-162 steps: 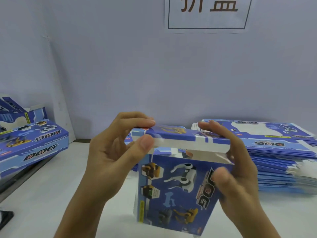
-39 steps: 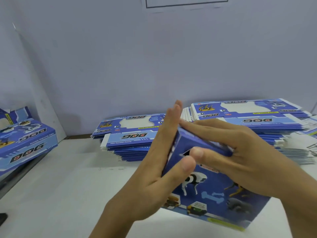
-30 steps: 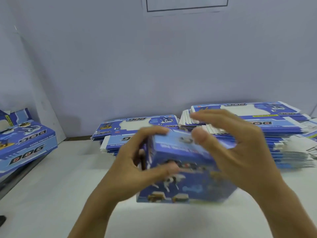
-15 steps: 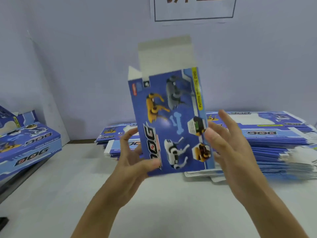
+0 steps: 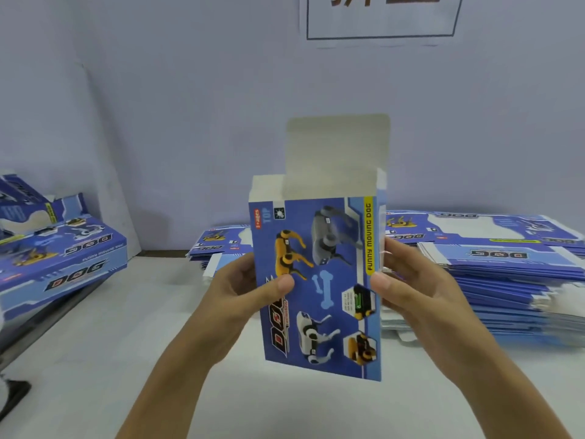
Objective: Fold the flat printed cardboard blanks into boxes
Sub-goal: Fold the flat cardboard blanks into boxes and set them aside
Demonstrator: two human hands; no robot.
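A blue printed box with robot dogs on its face stands upright in the air above the white table. Its top is unfolded, with a white lid flap sticking straight up and short side flaps beside it. My left hand grips the box's left edge, thumb on the printed front. My right hand grips the right edge, thumb on the front and fingers behind. Flat blanks lie in a tall stack at the right and a lower stack behind the box.
Finished blue boxes lie piled at the left edge of the table. A pale wall with a framed paper sign stands close behind the stacks. A dark object pokes in at the lower left.
The box was turned end over end from lying low between my hands to standing upright with its unfolded end up. Since half a second ago my right hand has taken hold of its right edge.
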